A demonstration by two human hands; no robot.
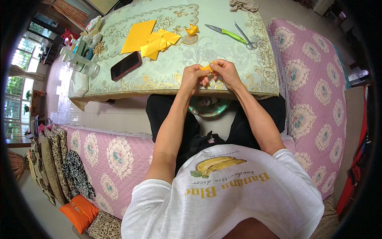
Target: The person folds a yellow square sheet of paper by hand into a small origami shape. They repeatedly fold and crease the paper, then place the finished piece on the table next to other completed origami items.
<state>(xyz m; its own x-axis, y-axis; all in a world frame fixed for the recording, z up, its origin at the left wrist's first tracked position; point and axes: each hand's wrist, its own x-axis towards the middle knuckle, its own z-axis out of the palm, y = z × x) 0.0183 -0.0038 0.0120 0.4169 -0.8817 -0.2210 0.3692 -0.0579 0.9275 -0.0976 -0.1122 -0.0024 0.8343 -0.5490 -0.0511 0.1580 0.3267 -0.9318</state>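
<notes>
A small folded piece of yellow paper (pixel 207 69) is pinched between both hands over the table's near edge. My left hand (pixel 194 76) grips its left end with thumb and fingers. On the other end, my right hand (pixel 224 71) has its thumb and forefinger closed. Beyond them stands a small folded yellow paper figure (pixel 192 30). Several folded yellow paper pieces (pixel 158 44) lie in a heap, partly over flat yellow sheets (pixel 135 35). To the right are a knife with a green handle (pixel 229 35) and metal scissors (pixel 246 37). The fingers hide part of the held paper.
A dark phone with a red edge (pixel 126 66) lies on the patterned tablecloth (pixel 167 76). Clear plastic jars (pixel 86 66) and other items crowd the table's left end. A crumpled cloth (pixel 244 5) lies at the far right corner. A green patterned basin (pixel 209 109) is below the near edge.
</notes>
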